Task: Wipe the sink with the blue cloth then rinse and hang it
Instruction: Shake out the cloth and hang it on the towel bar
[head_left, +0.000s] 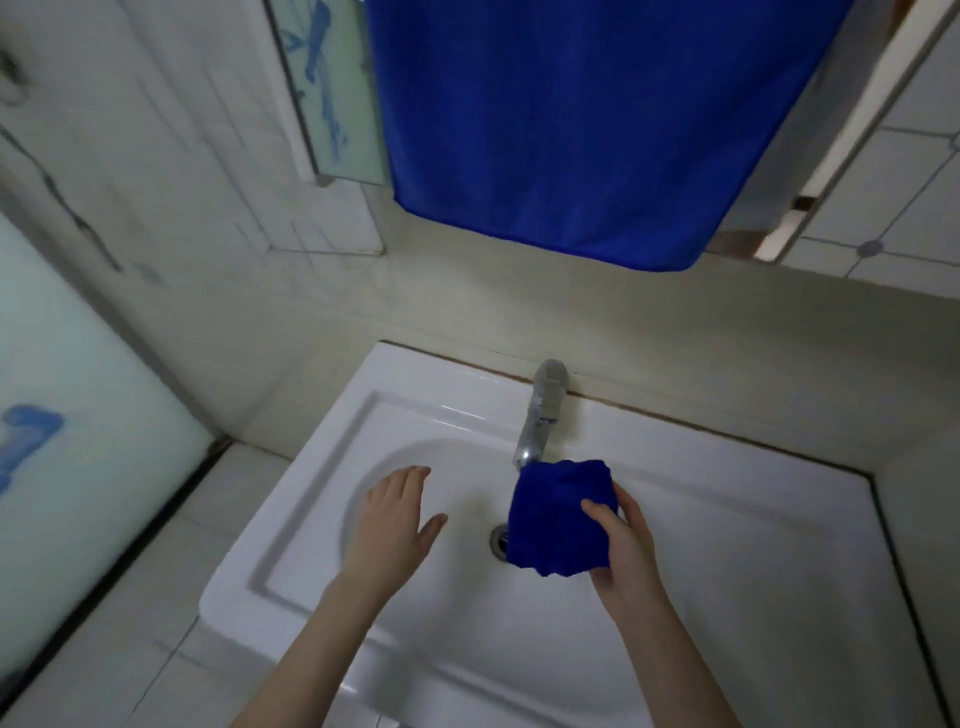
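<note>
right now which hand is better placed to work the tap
Left, probably. The left hand is open and holds nothing above the sink, with a clear path to the tap. The right hand is busy gripping the bunched blue cloth just under the spout.

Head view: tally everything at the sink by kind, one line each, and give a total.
Blue cloths: 2, the bunched cloth gripped by the right hand and the hanging cloth above
Hands: 2, the right hand and the left hand, which is open over the basin
Sink: 1
Tap: 1
Drain: 1
Total: 7
</note>
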